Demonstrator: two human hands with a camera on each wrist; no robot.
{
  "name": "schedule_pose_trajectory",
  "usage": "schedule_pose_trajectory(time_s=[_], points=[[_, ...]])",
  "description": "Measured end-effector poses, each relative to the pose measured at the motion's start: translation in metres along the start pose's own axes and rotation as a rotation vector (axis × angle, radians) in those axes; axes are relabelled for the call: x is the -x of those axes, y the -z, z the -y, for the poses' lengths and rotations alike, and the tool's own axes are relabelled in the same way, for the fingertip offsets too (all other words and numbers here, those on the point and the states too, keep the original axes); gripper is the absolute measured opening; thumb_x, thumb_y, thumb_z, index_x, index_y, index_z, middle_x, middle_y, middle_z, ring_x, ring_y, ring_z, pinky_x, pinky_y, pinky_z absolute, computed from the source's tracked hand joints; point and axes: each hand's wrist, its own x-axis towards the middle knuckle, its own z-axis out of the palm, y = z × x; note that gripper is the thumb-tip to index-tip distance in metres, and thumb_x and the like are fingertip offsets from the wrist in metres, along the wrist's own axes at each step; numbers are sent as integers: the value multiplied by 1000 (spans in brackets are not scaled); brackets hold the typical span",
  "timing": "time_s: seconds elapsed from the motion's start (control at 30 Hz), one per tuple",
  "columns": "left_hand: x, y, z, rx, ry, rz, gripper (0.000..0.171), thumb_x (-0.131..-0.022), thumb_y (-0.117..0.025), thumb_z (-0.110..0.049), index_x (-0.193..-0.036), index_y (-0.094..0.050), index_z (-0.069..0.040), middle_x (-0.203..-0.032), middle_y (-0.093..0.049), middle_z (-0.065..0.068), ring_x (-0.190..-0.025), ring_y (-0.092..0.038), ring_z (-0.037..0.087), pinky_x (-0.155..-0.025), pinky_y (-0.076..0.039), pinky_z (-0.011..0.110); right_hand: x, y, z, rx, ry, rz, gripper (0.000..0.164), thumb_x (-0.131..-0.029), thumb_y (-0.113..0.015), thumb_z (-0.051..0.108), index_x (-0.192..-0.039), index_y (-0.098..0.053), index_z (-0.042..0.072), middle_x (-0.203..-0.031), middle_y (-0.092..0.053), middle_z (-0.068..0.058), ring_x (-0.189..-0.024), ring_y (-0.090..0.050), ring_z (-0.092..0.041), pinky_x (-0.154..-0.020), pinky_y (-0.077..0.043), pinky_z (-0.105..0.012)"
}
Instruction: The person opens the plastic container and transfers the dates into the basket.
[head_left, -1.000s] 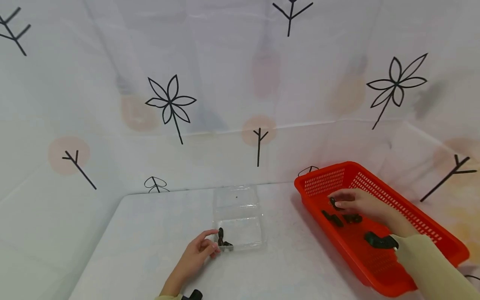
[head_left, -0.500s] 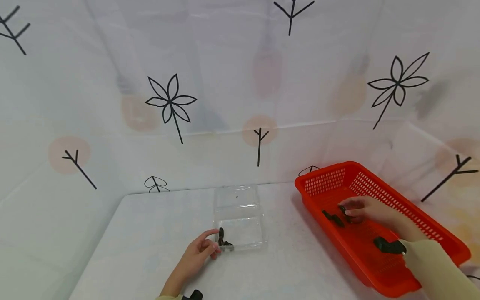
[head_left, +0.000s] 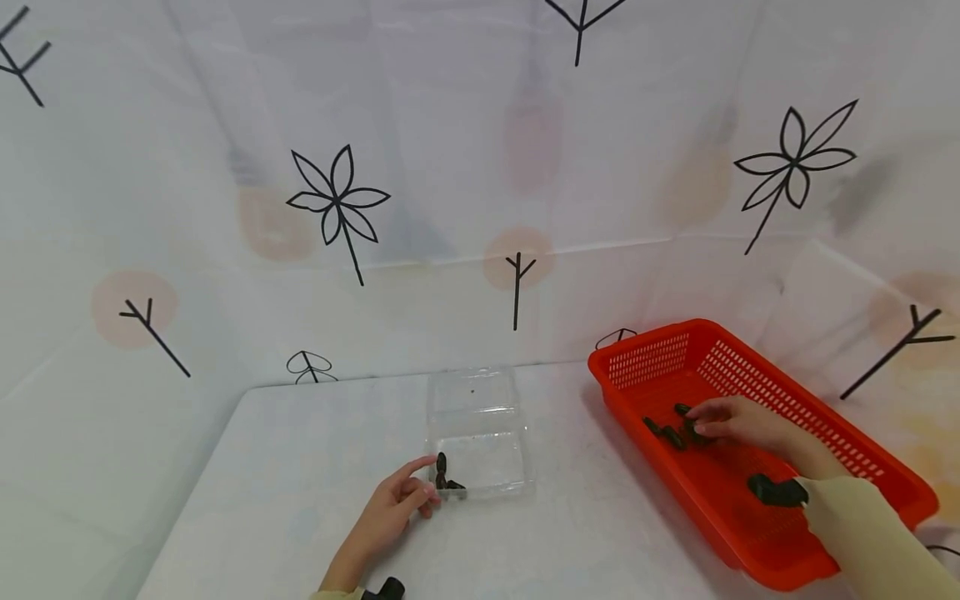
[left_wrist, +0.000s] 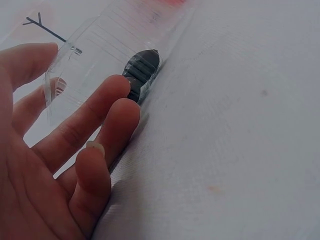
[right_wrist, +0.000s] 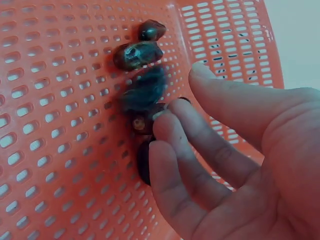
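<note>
Left hand (head_left: 392, 508): at lower centre of the frame, at the left edge of a clear plastic container (head_left: 487, 458). Fingers apart and loosely bent; the index finger points to the container's left wall and the thumb lies by its near left corner. Firmness of contact cannot be determined. Dark pieces (head_left: 441, 473) lie inside that same corner, one roughly along the left wall, others beside the near wall. The container's clear lid (head_left: 474, 392) lies folded back behind it, toward the far edge of the worktop (head_left: 300, 492).

Right hand (head_left: 746, 422): inside a red basket (head_left: 686, 493), which occupies the right of the frame. In the right wrist view the thumb (right_wrist: 235, 102) stands well away from the fingers, which are spread a little and gently curved, pinching nothing that can be seen. The fingertips overlap the lower items in a row of glossy dark green pieces (right_wrist: 137, 54); actual touch cannot be confirmed. One piece in mid-row (right_wrist: 145, 90) is blurred. The head view places this group in the left middle of the basket.

Other items noted: a pale yellow sleeve (head_left: 866, 533) on the right arm, a dark device (head_left: 777, 492) at that wrist, a black device (head_left: 386, 590) at the left wrist, and a white backdrop (head_left: 435, 125) printed with black leaf and twig outlines.
</note>
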Motion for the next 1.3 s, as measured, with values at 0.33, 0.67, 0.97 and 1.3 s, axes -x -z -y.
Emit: schedule_pose_trajectory(time_s=[0.33,0.67,0.97,1.3], points=[[-1,-1,0,26,15,5,47,-102,-60,-24,-146,-49,-13,-93,-71,10,-75,-66,20,-50,-39,21,5,4,8,-23,21,-31,45,-97,-66,17,-132,-56,-10,-123,-62,-25,-101,-63,-31,-82,-54,-39],[-3,-2,1,17,11,-8,48,-102,-59,-28,-146,-49,-14,-93,-71,9,-75,-66,19,-51,-38,22,-1,-3,56,74,118,-77,42,-98,-65,23,-132,-60,-1,-126,-63,-19,-104,-62,-26,-81,-53,-33],[-2,-1,2,22,23,-3,48,-102,-59,-27,-147,-48,-15,-93,-72,9,-75,-66,19,-53,-39,22,-16,-24,104,111,256,-69,32,-96,-67,17,-125,-66,2,-118,-67,-13,-103,-64,-29,-82,-53,-29],[-2,-1,1,14,29,0,48,-102,-59,-27,-148,-48,-16,-94,-72,9,-76,-66,19,-54,-40,23,-47,-59,134,113,273,16,24,-95,-67,11,-119,-69,9,-110,-68,-5,-104,-63,-28,-84,-53,-32]])
